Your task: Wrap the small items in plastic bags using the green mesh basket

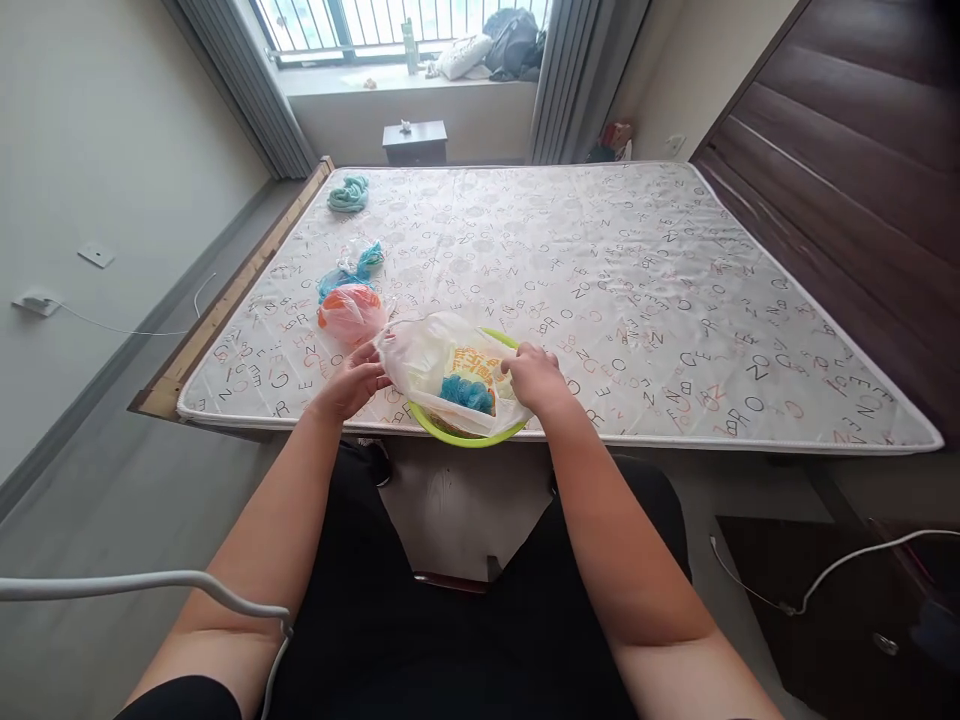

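Over the green bowl (420, 418), both hands' fingers grip a plastic bag (427, 355) (orange print unreadable).

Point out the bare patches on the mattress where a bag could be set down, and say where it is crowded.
Free: the wide stretch of mattress from the right hand to the far and right edges. Crowded: the near-left corner, where both hands hold the plastic bag over the green bowl, with the orange bag, blue bag and teal yarn beyond the left hand.
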`<state>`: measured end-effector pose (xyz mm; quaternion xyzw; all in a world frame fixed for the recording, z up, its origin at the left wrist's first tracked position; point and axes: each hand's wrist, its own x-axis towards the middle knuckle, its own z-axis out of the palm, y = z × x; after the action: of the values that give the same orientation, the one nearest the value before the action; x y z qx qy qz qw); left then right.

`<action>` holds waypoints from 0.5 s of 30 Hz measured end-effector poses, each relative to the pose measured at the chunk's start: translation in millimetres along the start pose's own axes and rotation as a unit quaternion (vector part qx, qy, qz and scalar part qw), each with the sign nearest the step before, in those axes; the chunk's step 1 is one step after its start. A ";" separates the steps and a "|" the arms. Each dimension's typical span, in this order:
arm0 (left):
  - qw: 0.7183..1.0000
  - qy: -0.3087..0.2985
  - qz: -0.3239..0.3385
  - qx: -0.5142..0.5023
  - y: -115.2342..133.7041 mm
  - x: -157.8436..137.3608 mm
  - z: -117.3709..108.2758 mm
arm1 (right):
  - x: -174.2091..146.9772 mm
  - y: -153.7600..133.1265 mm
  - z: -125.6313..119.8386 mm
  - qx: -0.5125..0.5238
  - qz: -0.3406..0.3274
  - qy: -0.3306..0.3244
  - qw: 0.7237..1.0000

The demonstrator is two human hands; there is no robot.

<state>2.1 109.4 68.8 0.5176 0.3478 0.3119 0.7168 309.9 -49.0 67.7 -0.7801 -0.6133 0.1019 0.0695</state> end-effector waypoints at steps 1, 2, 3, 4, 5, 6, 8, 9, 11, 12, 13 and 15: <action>1.000 0.010 0.008 0.018 -0.4 -0.7 2.6 | 0.2 -3.0 -0.5 0.002 0.012 0.003 1.000; 0.999 0.021 0.017 0.037 -1.0 -0.9 5.5 | 0.0 -7.4 -0.9 0.011 0.020 0.005 1.000; 0.998 0.030 0.025 0.055 -1.5 -0.8 8.7 | -0.6 -13.1 -1.3 0.029 0.023 0.008 0.999; 0.996 0.034 0.032 0.070 -2.0 -0.7 12.4 | -1.7 -20.1 -1.6 0.056 0.023 0.010 0.998; 0.995 0.032 0.039 0.084 -2.4 -0.9 16.4 | -3.1 -27.7 -1.9 0.087 0.020 0.012 0.996; 0.994 0.027 0.046 0.095 -2.7 -1.2 20.9 | -4.9 -35.4 -2.3 0.115 0.017 0.010 0.993; 0.991 0.023 0.062 0.114 -3.7 -2.7 30.8 | -8.9 -47.8 -2.7 0.144 0.021 -0.005 0.989; 0.990 0.023 0.070 0.120 -4.8 -3.6 35.9 | -10.7 -51.2 -2.5 0.142 0.033 -0.021 0.989; 0.989 0.015 0.078 0.126 -8.6 -5.2 45.1 | -13.6 -51.5 -1.0 0.136 0.070 -0.062 0.986; 0.988 0.010 0.080 0.129 -11.4 -5.7 48.9 | -14.2 -49.0 0.4 0.147 0.083 -0.077 0.983; 0.987 0.008 0.086 0.134 -14.7 -6.0 51.9 | -14.3 -45.5 1.9 0.177 0.087 -0.084 0.977; 0.982 0.019 0.113 0.153 -22.3 -5.5 55.8 | -12.6 -37.9 3.9 0.294 0.066 -0.074 0.951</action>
<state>46.7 69.6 60.8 0.6510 0.3439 0.3438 0.5828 270.4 -52.3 73.7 -0.7540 -0.5068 0.3398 0.2432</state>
